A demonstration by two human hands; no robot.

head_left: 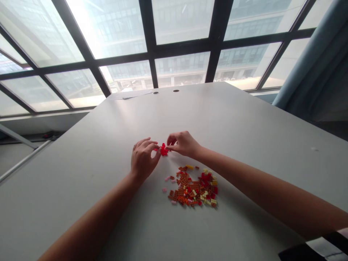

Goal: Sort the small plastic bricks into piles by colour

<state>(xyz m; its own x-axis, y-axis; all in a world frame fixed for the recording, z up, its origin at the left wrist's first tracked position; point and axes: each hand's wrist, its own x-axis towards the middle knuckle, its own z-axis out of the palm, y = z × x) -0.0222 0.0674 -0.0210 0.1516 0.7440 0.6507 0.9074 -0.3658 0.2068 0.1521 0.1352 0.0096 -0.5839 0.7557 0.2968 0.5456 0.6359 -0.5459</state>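
Note:
A small cluster of bright red toy bricks (164,150) lies on the white table, between my two hands. My left hand (143,155) comes in from the left, its thumb and index finger curled together at the cluster's left edge. From the other side, the thumb and bent index finger of my right hand (182,143) nearly meet at the red pieces. Whatever either pinch holds is too small to make out. Closer to me, below the hands, spreads a loose pile of brown, red, orange and cream toy bricks (190,190), with pink bricks (164,189) at its left edge.
The large white table (231,119) reaches away toward a black-framed window (182,47). Papers (130,94) lie at its far left, near two round cable holes (176,91). A blue curtain (307,69) hangs at the right. A pale speck (314,149) sits on the right tabletop.

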